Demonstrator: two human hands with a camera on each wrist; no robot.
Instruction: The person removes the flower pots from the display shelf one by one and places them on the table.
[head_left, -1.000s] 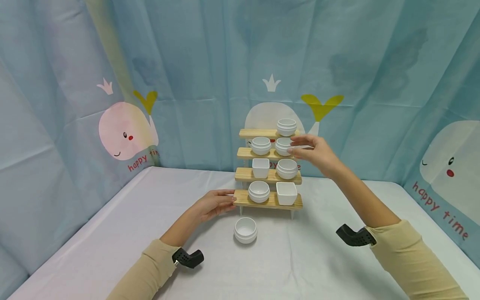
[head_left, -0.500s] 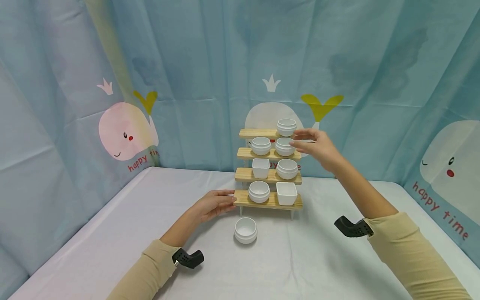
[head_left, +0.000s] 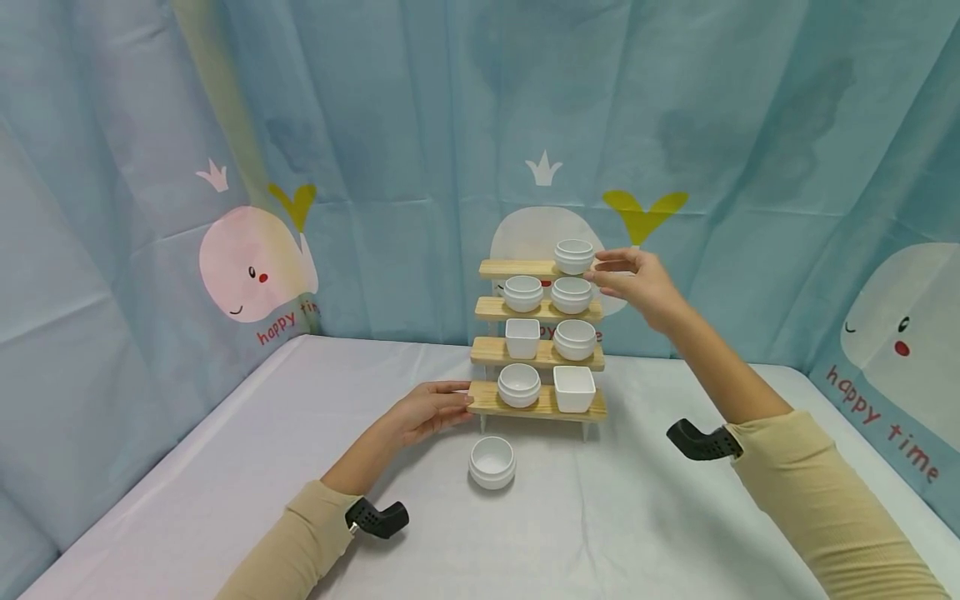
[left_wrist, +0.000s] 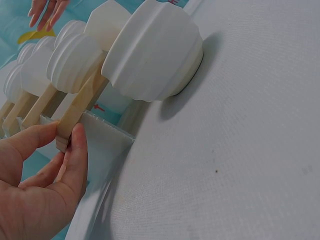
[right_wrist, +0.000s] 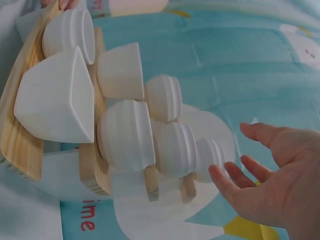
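A stepped display stand with several wooden shelves, among them its lowest shelf [head_left: 543, 408], holds small white bowls. My left hand [head_left: 427, 412] pinches the left end of that lowest shelf [left_wrist: 70, 122] between thumb and fingers. Beside the top of the stand, my right hand [head_left: 641, 287] is held with fingers extended and nothing in them. Its fingertips are close to the round bowl [head_left: 574, 258] at the right of the top shelf. One level down are two more round bowls, a left one [head_left: 522, 294] and a right one [head_left: 572, 296]. In the right wrist view the palm [right_wrist: 280, 175] faces the stand.
A square bowl [head_left: 522, 338] and a round bowl [head_left: 575, 340] share the shelf above the lowest. The lowest carries a round bowl [head_left: 518, 386] and a square bowl [head_left: 574, 390]. Another round bowl [head_left: 492, 462] stands on the white tablecloth in front. A blue curtain [head_left: 375, 167] hangs behind.
My right hand has drawn back from the right bowl on the second shelf from the top and risen slightly toward the top bowl. The left hand stays on the lowest shelf.
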